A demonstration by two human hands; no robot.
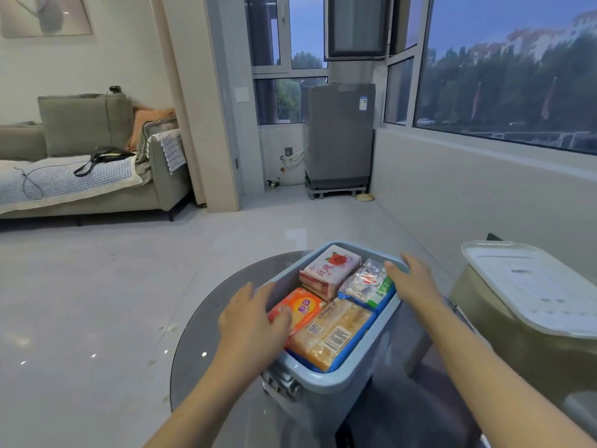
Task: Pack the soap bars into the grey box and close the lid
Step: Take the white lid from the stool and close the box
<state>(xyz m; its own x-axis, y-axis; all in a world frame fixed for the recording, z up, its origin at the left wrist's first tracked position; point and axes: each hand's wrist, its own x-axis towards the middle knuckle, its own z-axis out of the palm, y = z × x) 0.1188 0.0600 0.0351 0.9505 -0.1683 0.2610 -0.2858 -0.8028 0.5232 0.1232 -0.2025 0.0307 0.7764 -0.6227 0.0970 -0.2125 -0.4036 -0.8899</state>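
The grey box [336,379] stands open on a round dark glass table [206,321]. Inside lie several wrapped soap packs: a pink rose pack [329,270], a clear white-and-green pack [368,282], an orange pack [302,307] and a long yellow pack [332,334]. My left hand [252,318] rests over the box's left rim, thumb touching the orange pack. My right hand [412,279] lies on the far right rim, fingers spread, beside the clear pack. Neither hand visibly grips a pack. No lid sits on the box.
A whitish lid [529,282] rests on a tan bin [504,347] to the right of the table. Tiled floor spreads to the left. A sofa [97,176] stands at the far left, a grey appliance [339,137] by the windows.
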